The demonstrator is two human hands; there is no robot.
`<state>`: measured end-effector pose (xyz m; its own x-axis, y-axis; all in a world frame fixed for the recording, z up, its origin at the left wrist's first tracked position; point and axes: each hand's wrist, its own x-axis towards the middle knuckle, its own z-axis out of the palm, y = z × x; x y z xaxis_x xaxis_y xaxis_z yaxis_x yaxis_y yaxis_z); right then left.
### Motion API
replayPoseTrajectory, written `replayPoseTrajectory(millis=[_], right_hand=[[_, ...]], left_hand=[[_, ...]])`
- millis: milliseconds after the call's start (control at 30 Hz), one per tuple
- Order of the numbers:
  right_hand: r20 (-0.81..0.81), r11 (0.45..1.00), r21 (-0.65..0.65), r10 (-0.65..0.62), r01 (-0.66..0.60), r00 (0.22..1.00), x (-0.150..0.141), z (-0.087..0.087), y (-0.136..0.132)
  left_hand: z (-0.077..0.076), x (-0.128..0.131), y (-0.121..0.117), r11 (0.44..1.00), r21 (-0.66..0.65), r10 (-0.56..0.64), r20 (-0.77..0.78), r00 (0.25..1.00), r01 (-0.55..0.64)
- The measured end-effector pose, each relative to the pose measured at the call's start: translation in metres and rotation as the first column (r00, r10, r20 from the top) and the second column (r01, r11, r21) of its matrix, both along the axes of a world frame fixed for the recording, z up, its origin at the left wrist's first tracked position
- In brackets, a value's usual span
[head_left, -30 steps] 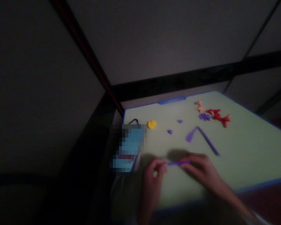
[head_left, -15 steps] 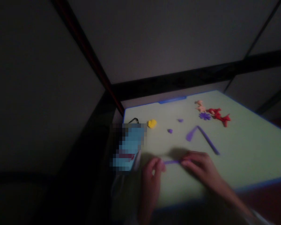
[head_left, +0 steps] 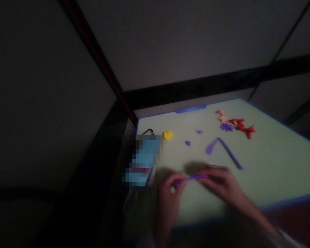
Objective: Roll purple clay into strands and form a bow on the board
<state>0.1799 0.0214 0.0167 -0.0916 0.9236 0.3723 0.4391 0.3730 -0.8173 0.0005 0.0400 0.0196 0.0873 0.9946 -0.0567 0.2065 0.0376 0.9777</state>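
A thin purple strip of modelling clay (head_left: 192,177) stretches between my two hands over the near part of the board. My left hand (head_left: 170,189) pinches its left end, and a bit of purple shows inside the curl of the fingers. The right end is pinched between thumb and fingers of my right hand (head_left: 219,179). Beyond the hands lie two small purple lumps (head_left: 188,143). A purple stick (head_left: 230,153) and a flat purple paddle-shaped piece (head_left: 211,146) meet at a point, ahead of my right hand.
Left on the pale, blue-edged board (head_left: 274,165) lies a pixelated light-blue object (head_left: 146,155), near a yellow lump (head_left: 168,135). At the back right sit a purple flower shape (head_left: 226,127), red pieces (head_left: 244,128) and peach pieces (head_left: 222,118). A wall (head_left: 186,44) rises behind.
My hands have stayed in nearly the same place, pinching the purple strip. The left fingers have shifted along it slightly to the right, and purple now shows inside their curl.
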Motion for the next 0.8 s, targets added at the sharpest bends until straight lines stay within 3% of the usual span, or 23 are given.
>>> replayPoseTrajectory(millis=[200,400,633,800], right_hand=[[0.054,0.999,-0.046,0.018,-0.016,0.998,0.0003,0.0025,-0.0020],[-0.062,0.999,0.045,-0.009,0.011,0.998,0.0015,0.0004,-0.0001],[-0.061,1.000,0.028,-0.002,0.004,0.998,0.0016,0.0015,-0.0002],[-0.115,0.996,0.060,-0.055,0.062,0.992,0.0031,-0.0048,0.0019]], left_hand=[[0.0029,0.0004,0.0003,0.999,-0.020,0.039,-0.082,0.996,-0.041],[-0.0025,-0.0020,0.0010,0.992,0.117,0.043,-0.027,0.999,-0.040],[0.0004,-0.0043,0.0007,0.993,0.079,0.092,-0.091,0.992,-0.085],[-0.0013,-0.0057,0.0022,0.986,0.148,0.084,-0.066,0.994,-0.074]])
